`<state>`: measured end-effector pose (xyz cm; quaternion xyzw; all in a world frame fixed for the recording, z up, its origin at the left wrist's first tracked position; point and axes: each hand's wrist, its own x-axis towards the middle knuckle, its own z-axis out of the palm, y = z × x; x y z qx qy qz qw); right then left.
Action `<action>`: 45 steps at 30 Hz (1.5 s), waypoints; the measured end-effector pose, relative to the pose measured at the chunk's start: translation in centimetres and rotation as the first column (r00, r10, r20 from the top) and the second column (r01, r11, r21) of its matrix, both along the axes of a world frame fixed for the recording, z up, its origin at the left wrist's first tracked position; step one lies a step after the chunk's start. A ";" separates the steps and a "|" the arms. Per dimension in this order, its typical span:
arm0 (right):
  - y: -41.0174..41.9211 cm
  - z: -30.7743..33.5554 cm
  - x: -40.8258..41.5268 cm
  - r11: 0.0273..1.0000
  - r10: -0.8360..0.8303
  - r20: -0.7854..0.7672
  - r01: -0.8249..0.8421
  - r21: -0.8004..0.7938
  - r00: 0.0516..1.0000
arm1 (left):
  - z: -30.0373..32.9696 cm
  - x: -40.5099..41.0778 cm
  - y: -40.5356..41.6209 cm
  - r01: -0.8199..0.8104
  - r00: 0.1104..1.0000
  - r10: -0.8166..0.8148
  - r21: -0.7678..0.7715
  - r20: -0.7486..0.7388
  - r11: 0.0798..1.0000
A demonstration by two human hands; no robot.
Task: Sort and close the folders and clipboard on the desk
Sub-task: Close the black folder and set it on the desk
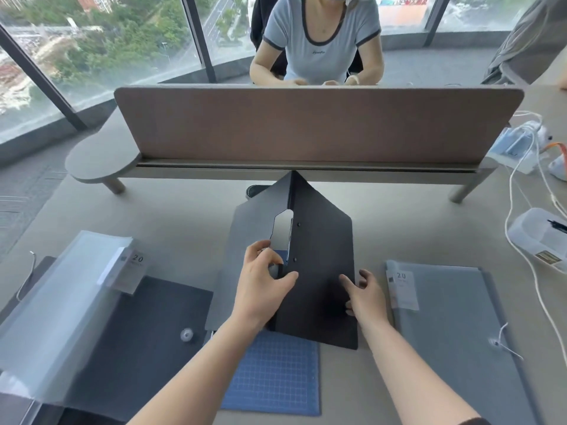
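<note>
A black clip folder point(319, 250) stands half open like a tent in the middle of the desk, its metal clip point(283, 231) showing inside. My left hand point(264, 289) grips the folder's left cover near the clip. My right hand point(363, 299) holds the right cover's lower edge. A blue gridded clipboard point(276, 375) lies under the folder, near me. At the left, a clear display folder point(58, 302) lies open over a dark string-tie folder point(144, 329). A grey folder point(454, 326) labelled 20 lies closed at the right.
A brown divider panel point(316, 124) on a grey raised shelf point(101, 161) crosses the desk's far side; a person sits behind it. White cables point(518, 210), a clear plastic box point(540, 234) and small devices lie at the right. Windows are at the far left.
</note>
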<state>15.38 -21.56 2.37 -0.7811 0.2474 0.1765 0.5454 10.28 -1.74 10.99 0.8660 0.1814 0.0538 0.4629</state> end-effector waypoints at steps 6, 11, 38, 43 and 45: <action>1.8 0.7 0.2 0.981 0.005 -0.060 0.006 0.192 0.998 | 2.4 0.3 1.2 0.026 0.997 -0.013 -0.167 0.077 0.986; 3.0 1.6 0.1 0.979 0.077 -0.076 -0.060 0.197 0.994 | 4.6 0.7 2.5 0.002 0.997 0.022 -0.336 0.068 0.942; -3.3 3.6 -1.7 0.960 0.271 0.070 -0.264 -0.098 0.960 | -4.6 -3.9 4.3 -0.240 0.938 0.001 -0.648 -0.346 0.723; -4.2 0.0 -3.7 0.868 0.355 -0.103 -0.369 -0.334 0.929 | -7.5 -4.9 2.8 -0.211 0.887 -0.023 -0.451 -0.461 0.867; -4.3 -0.9 -4.5 0.824 0.376 -0.175 -0.415 -0.387 0.910 | -7.8 -5.1 2.3 -0.210 0.874 -0.004 -0.385 -0.487 0.899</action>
